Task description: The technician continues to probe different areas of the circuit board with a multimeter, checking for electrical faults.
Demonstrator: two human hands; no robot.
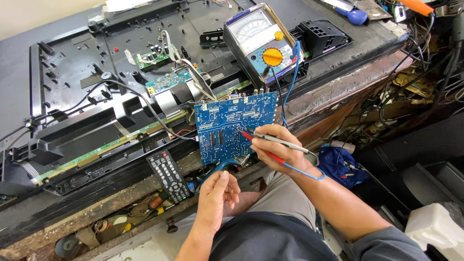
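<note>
A blue circuit board [227, 125] stands tilted at the bench edge, solder side toward me. My right hand [278, 147] grips two meter probes [270, 141], one red and one grey, with their tips touching the board's middle. My left hand [217, 193] is below the board, fingers curled around its lower edge by a blue part. An analog multimeter [258, 41] with a yellow dial sits behind the board, its blue and black leads running down to the probes.
An opened flat television back [96, 87] with small green boards and ribbon cables covers the bench. A black remote control [169, 175] lies left of my left hand. Tangled wires and a blue cloth bag [345, 166] are at the right, white foam [435, 227] at the lower right.
</note>
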